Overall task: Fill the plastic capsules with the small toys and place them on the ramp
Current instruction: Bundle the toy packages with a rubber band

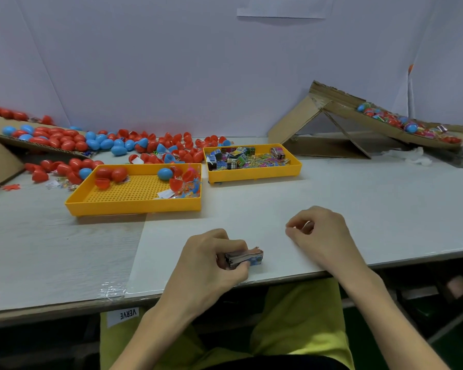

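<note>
A small stack of flat toy packets [247, 257] is being pinched by the left hand [211, 260], with the thumb below and the curled fingers above; the stack is projecting from the fingertips toward the right hand [321, 233] and is being held just over the near edge of the white table [358, 198]. The right hand is being held just beside the stack, apart from it, with its fingers curled and the thumb tip being brought close to the forefinger tip; whether anything is being pinched there cannot be told. Beyond both hands, two yellow trays are being used as supply bins. The packet tray [254, 176] is lying ahead of the hands and well apart from them, and loose toy packets [246, 157] are being stored in it. The perforated tray [134, 208] is lying ahead and to the left of the left hand, and red and blue capsules [119, 174], some of them open halves, are being kept in it. More loose capsules [150, 145] are being heaped behind that tray. The cardboard ramp [340, 108] is standing far ahead and to the right of the right hand, and filled capsules [401, 121] are being collected along its lower end.
</note>
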